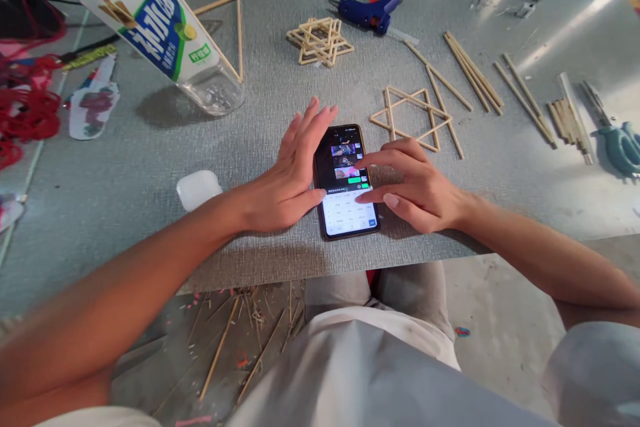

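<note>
A phone (347,180) lies on the grey table near its front edge, its screen lit with a chat page and a keyboard. My left hand (300,177) stands on its side along the phone's left edge, fingers stretched out and thumb touching the screen's edge. From the right, my right hand (413,183) reaches over the phone with fingers apart, two fingertips at the screen. Neither hand holds anything. A white rounded case (199,190) sits beside my left wrist. Just beyond my right hand lies a flat star of wooden sticks (411,107).
A large bottle (170,33) stands at the back left, near red cord (25,107). Farther back are a layered stick star (320,41) and a blue glue gun (370,11). Loose sticks (473,72) and scissors (617,140) lie to the right.
</note>
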### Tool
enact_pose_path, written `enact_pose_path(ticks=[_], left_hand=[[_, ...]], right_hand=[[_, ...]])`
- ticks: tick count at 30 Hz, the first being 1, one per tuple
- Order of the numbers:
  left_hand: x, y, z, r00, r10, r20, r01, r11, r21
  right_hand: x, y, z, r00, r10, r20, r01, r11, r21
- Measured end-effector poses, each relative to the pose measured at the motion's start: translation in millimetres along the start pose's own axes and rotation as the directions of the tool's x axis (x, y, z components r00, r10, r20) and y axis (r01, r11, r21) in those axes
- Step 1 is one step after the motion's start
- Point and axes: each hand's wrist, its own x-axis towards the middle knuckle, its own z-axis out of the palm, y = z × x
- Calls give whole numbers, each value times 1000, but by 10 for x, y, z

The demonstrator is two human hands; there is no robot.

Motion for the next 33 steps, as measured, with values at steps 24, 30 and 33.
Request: enact_pose_path(ticks=[24, 30, 33], left_hand=[[16, 69, -82, 999, 8, 51, -7, 999, -32], [8, 54, -80, 999, 12, 43, -10, 999, -35], [5, 30, -53, 1000, -7, 9, 7, 998, -60]], right_hand=[[-31, 42, 23, 986, 120, -119, -122, 992, -13], [-40, 35, 5, 984, 123, -127, -125, 992, -11], [-38, 29, 5, 978, 140, -152, -143, 990, -10]])
